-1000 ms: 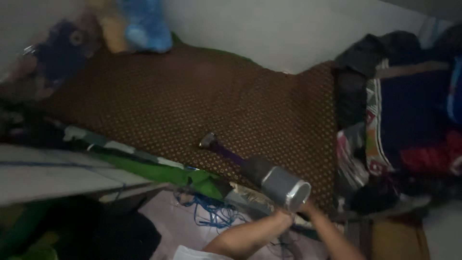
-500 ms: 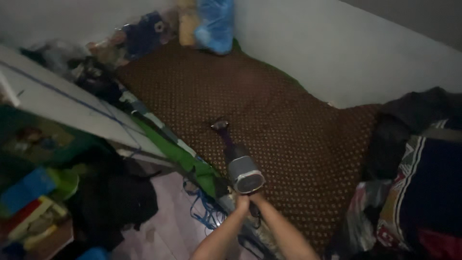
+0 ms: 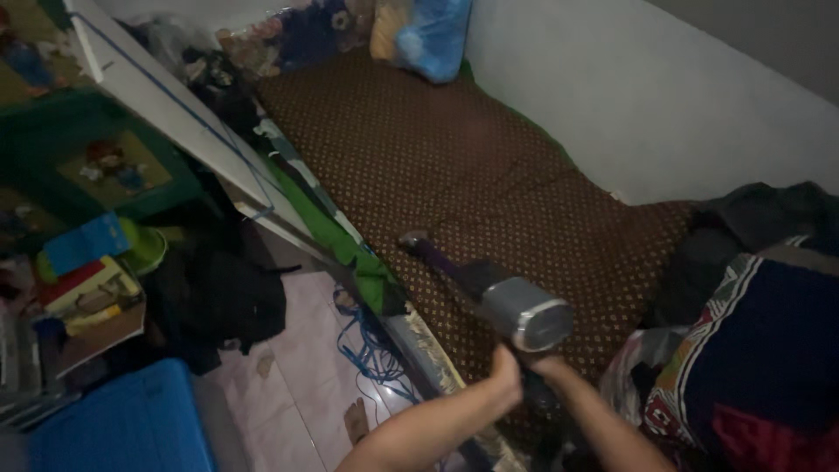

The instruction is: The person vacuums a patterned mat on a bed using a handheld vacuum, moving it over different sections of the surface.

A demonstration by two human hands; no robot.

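Our left hand and right hand both close around the handle of the handheld vacuum, whose nozzle rests on the brown mattress near its floor-side edge.

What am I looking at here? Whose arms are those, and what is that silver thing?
The picture comes from a camera on a person's head, looking down. The arms at the bottom are that person's own. The left hand and right hand together grip the handle of a handheld vacuum cleaner with a silver body. Its purple nozzle rests on a brown dotted mattress. Folded clothes are piled on the right, and a blue cable lies on the floor.
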